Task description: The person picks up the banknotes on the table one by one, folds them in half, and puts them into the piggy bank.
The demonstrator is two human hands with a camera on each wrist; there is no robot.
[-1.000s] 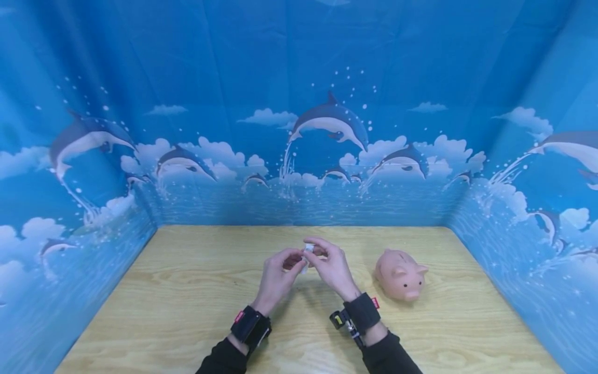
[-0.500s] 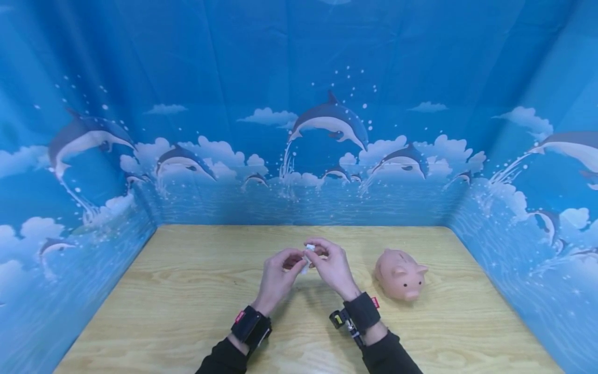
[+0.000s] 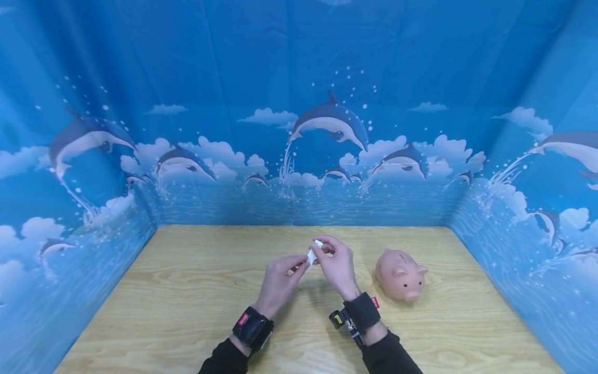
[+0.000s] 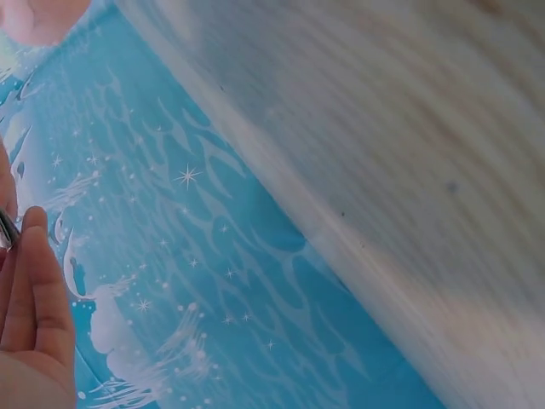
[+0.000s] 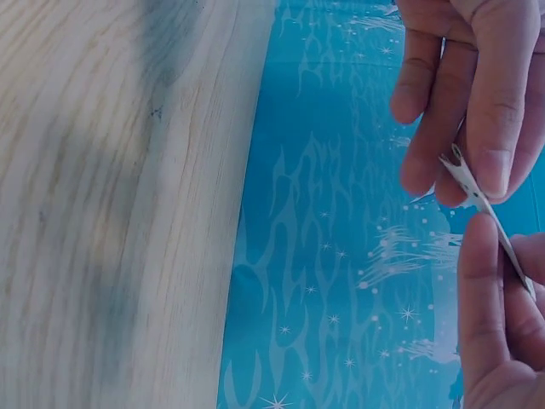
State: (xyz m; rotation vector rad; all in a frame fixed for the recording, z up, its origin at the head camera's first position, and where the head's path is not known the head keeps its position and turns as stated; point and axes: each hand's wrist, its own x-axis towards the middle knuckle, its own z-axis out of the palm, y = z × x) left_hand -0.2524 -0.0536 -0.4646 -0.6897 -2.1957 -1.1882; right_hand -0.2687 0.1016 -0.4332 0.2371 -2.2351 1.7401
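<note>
A small folded white strip that looks like paper [image 3: 312,256] is held between both hands above the table. My left hand [image 3: 279,282] pinches its lower end between thumb and fingertips. My right hand [image 3: 339,266] grips the upper end, thumb in front. In the right wrist view, the strip [image 5: 470,186] appears nearly edge-on, with a looped fold at one end and dark specks. There the left hand [image 5: 477,81] comes from the top and the right hand [image 5: 502,336] from below. The left wrist view catches only part of the left hand [image 4: 38,315] at its edge.
A pink piggy bank [image 3: 401,275] with a slot in its back stands right of my right hand. The wood-grain table [image 3: 196,291] is bordered by a blue dolphin-print curtain [image 3: 224,202] at the back and sides.
The strip has shifted slightly right and tilted more. My right hand has moved a little right with it, and my left fingers now reach further out, lower on the strip.
</note>
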